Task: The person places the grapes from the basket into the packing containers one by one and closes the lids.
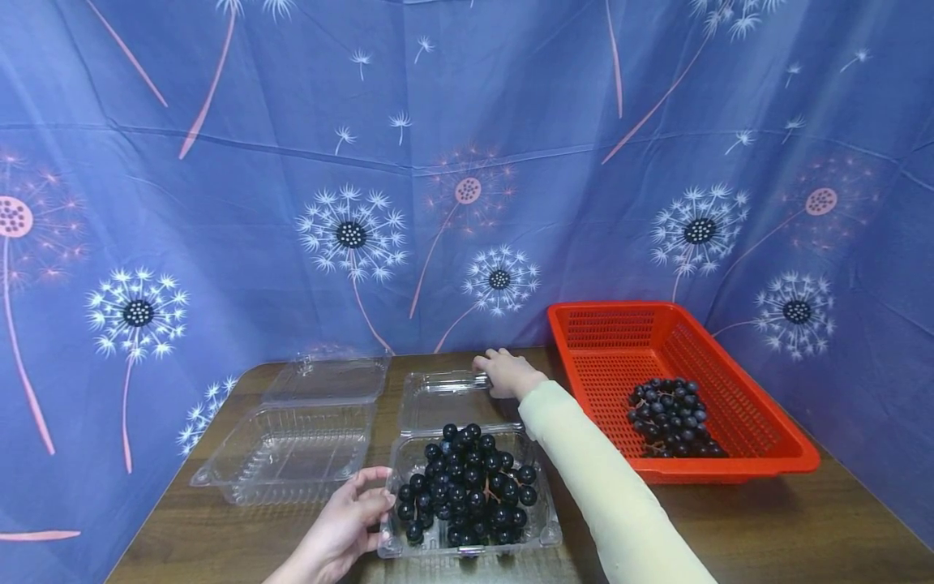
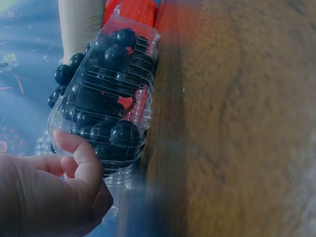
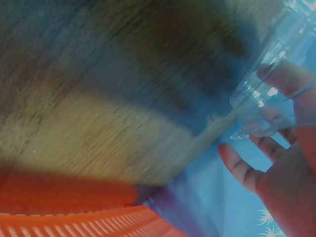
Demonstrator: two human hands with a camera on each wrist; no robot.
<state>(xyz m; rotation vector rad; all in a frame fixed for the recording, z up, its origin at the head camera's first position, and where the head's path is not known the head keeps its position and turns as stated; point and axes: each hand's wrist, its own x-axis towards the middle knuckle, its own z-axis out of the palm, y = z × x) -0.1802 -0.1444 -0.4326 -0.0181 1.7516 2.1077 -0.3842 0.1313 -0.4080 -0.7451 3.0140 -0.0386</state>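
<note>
A bunch of dark grapes [image 1: 467, 487] fills a hinged clear plastic container [image 1: 543, 527] at the front middle of the table. At its left side my left hand [image 1: 350, 519] grips the rim, with the thumb [image 2: 74, 145] near the corner in the left wrist view. Behind the grapes, the container's clear lid [image 1: 438, 405] is folded back from the hinge. My right hand [image 1: 507, 374] reaches over to the lid's far right corner and holds its edge between thumb and fingers; the right wrist view shows fingers [image 3: 239, 165] on the lid's far side.
On the left stands a second clear container [image 1: 292, 454], its lid [image 1: 328, 377] tipped back. A red slotted basket [image 1: 759, 466] with another dark grape bunch [image 1: 671, 418] sits at the right. A blue dandelion-print cloth [image 1: 438, 122] hangs behind the wooden table [image 1: 803, 519].
</note>
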